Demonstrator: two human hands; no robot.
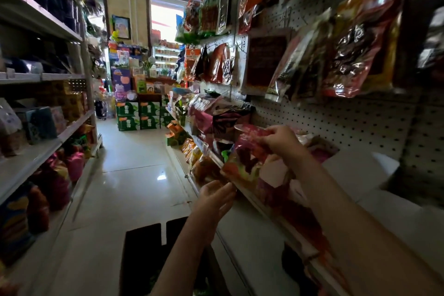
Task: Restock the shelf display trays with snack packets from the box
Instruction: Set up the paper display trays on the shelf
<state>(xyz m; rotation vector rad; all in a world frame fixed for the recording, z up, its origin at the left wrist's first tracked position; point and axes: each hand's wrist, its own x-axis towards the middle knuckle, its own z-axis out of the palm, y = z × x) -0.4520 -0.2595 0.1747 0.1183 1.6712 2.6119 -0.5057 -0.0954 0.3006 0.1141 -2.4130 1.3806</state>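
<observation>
Packet is hanging at the front of the right-side shelf, long axis slanting down-left; right hand is pinching its top end, left hand is touching the low corner with near-straight fingers.

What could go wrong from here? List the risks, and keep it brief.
1. The snack packet hangs over the shelf rail, pinched at its top by the right hand, with the left hand at its lower corner. A slip would likely drop it to the floor.
2. The open box sits in the aisle below the arms, so a sideways step could mean a trip.
3. A raised arm might knock the hanging bags overhead.
</observation>
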